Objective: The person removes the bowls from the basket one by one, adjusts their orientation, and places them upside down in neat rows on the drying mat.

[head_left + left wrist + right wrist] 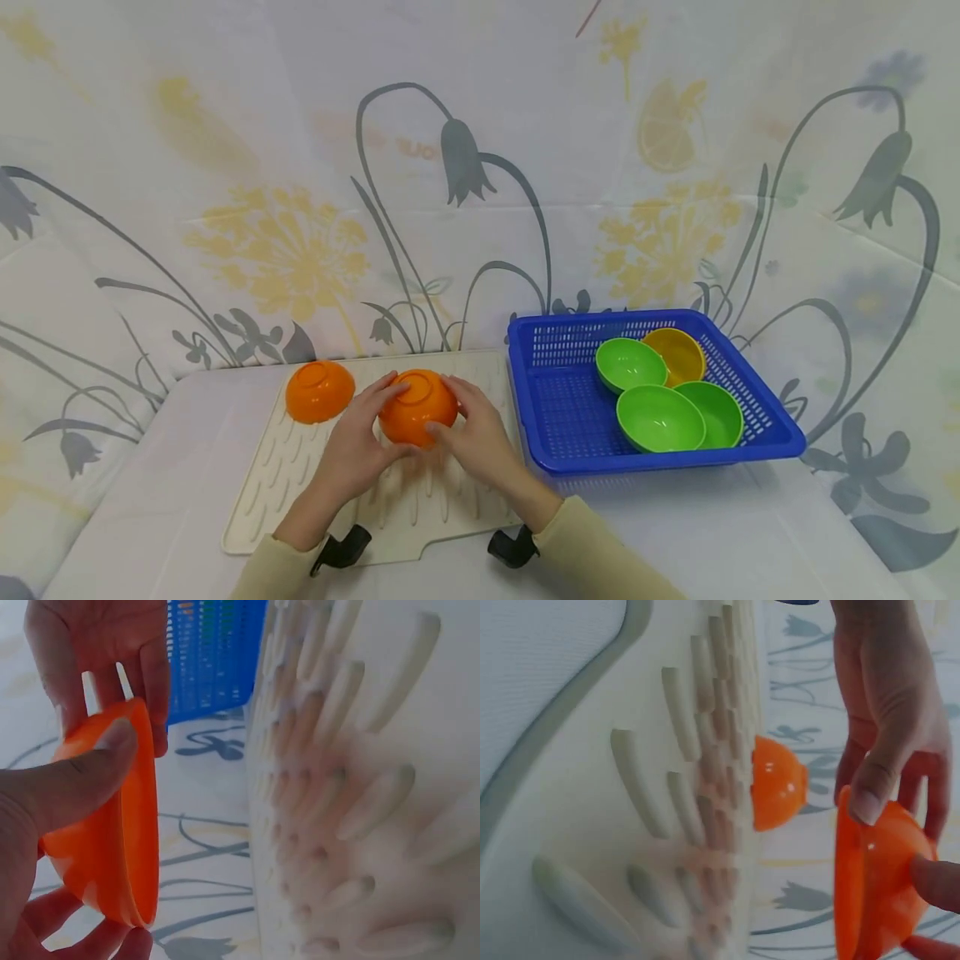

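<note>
An orange bowl (417,410) is held upside down between both hands, over the cream ridged drying mat (420,500). My left hand (358,437) grips its left side, the thumb (90,769) lying across the outer wall and the fingers round the rim. On the right side, my right hand (480,429) grips the same bowl with thumb and fingers. In both wrist views a gap shows between the bowl's rim and the mat's ridges. A second orange bowl (320,392) sits upside down at the mat's back left corner, left of my left hand.
To the right of the mat stands a blue perforated basket (555,462). Inside it, toward its right side, are light green bowls (660,419), a darker green bowl (716,412) and a yellow bowl (678,354). A flower-printed cloth (480,250) hangs behind.
</note>
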Demonstrator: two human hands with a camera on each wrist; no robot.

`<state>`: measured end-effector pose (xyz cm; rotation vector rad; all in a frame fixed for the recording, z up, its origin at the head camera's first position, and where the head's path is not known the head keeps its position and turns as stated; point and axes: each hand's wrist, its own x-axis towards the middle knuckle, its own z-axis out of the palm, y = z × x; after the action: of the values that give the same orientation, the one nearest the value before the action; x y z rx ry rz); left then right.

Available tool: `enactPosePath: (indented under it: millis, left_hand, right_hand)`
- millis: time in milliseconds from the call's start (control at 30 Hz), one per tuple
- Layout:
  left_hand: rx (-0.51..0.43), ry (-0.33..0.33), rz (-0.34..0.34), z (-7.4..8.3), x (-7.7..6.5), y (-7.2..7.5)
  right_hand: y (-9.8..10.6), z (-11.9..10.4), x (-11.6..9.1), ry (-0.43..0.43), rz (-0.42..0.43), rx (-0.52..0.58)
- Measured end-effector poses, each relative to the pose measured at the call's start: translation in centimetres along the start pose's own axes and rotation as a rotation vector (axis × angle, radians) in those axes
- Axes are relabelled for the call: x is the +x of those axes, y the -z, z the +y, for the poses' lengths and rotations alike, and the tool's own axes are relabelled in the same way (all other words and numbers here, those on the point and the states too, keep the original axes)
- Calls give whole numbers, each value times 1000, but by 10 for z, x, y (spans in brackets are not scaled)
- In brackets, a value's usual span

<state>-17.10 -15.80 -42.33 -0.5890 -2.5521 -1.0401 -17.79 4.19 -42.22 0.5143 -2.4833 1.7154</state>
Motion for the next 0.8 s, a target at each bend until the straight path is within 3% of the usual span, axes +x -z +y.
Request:
enactPosePath:
  millis: [133,233,500,800]
  left_hand:
    - [46,59,4,-10,7,-3]
    - [47,89,-12,-21,12,-7]
    - [-6,173,-75,-48,26,-15]
    - [-46,278,-114,-62,37,-22]
  right_hand:
    - [-18,12,14,-33,56,118]
    - [-29,18,24,-74,81,141]
    - [-46,26,50,-221,130,86]
    - [-62,31,69,-314,168,58]
